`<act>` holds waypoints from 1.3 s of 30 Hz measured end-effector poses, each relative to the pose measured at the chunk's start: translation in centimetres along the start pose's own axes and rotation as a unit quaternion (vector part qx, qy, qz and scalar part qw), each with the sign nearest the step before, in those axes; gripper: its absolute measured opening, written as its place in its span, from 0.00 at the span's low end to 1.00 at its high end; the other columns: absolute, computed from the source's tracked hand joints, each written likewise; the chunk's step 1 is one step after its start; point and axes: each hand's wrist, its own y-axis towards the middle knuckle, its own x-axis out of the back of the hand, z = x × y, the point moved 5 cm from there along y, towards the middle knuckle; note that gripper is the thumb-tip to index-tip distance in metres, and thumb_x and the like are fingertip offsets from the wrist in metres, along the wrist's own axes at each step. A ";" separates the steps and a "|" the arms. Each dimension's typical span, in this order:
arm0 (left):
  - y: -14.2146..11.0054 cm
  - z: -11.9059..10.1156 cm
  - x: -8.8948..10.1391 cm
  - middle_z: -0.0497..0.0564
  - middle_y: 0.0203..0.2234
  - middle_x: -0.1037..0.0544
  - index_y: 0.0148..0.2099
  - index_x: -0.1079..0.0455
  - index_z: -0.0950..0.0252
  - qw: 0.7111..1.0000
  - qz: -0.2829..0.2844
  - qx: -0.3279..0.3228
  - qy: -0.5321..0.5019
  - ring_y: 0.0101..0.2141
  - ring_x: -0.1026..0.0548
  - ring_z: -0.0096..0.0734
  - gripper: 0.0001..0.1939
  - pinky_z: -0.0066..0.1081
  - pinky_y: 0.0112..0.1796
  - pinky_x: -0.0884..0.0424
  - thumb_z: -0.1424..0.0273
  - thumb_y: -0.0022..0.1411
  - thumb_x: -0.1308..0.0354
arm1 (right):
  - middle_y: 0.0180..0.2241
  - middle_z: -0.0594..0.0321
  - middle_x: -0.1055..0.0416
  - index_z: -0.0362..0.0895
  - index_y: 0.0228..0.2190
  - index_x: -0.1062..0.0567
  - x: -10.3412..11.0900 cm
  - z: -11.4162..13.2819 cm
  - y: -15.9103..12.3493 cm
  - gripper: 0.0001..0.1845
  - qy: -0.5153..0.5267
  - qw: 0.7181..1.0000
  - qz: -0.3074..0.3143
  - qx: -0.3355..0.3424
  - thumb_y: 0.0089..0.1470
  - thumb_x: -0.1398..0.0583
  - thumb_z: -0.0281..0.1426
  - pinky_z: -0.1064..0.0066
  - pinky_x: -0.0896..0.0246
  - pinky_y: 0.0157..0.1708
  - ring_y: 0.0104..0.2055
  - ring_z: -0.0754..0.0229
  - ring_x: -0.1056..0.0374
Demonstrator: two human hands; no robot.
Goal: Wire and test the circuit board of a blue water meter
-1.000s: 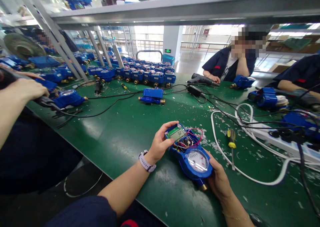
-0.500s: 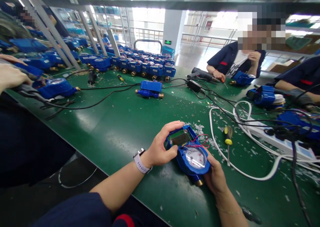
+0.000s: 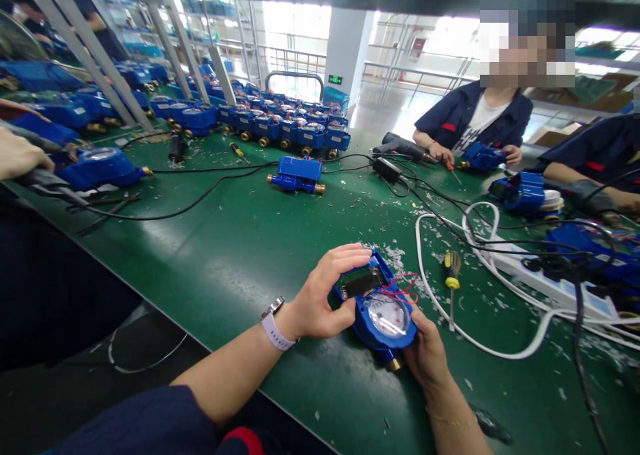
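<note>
A blue water meter [image 3: 383, 331] with a round clear dial [image 3: 386, 315] is held between both my hands above the green table. My left hand [image 3: 330, 295] grips its upper left side, fingers over the top edge and thumb by the dark display part [image 3: 361, 283] in the opened housing. Red wires [image 3: 406, 283] loop out on the right side. My right hand [image 3: 425, 348] holds the lower right side of the body, its fingertips partly hidden beneath. A brass threaded end [image 3: 394, 363] points down toward me.
A yellow-black screwdriver [image 3: 453, 271], white cable [image 3: 493, 351] and power strip [image 3: 555, 278] lie to the right. Another blue meter [image 3: 297, 175] stands ahead, with rows of meters [image 3: 285, 125] behind. Co-workers sit at left and right; a power driver [image 3: 403, 148] lies across the table.
The dark display part in the housing is tilted differently under my left hand. Both hands keep their hold on the meter. The co-worker opposite has lowered a hand to a meter.
</note>
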 end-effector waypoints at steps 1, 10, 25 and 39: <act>0.0 0.0 0.0 0.57 0.57 0.30 0.65 0.43 0.58 1.000 0.000 -0.002 0.002 0.60 0.34 0.49 0.36 0.54 0.60 0.36 0.77 0.54 0.45 | 0.49 0.54 0.24 0.47 0.47 0.23 0.0 0.0 0.0 0.28 0.000 1.000 0.000 0.000 0.46 0.35 0.48 0.44 0.45 0.59 0.56 0.38 0.33; -0.3 0.1 0.0 0.56 0.52 0.27 0.62 0.39 0.60 0.999 -0.027 -0.019 -0.002 0.57 0.32 0.48 0.34 0.51 0.57 0.33 0.79 0.52 0.46 | 0.50 0.55 0.24 0.48 0.45 0.22 0.2 -0.2 0.1 0.26 0.012 1.000 0.007 0.003 0.47 0.34 0.48 0.45 0.44 0.59 0.56 0.39 0.32; -1.0 2.1 -0.3 0.58 0.57 0.31 0.59 0.38 0.61 0.997 -0.066 0.035 -0.035 0.60 0.35 0.48 0.29 0.51 0.60 0.38 0.77 0.54 0.44 | 0.51 0.55 0.25 0.47 0.49 0.24 -0.2 0.0 0.1 0.30 0.008 1.000 0.027 0.013 0.48 0.35 0.49 0.46 0.46 0.60 0.57 0.40 0.34; -1.4 4.1 -0.8 0.61 0.61 0.35 0.57 0.39 0.61 0.989 -0.041 0.129 -0.064 0.61 0.36 0.49 0.26 0.47 0.60 0.40 0.69 0.56 0.39 | 0.52 0.56 0.26 0.47 0.50 0.24 -0.2 0.0 0.2 0.30 0.005 0.999 0.033 0.021 0.48 0.36 0.48 0.48 0.48 0.62 0.58 0.41 0.35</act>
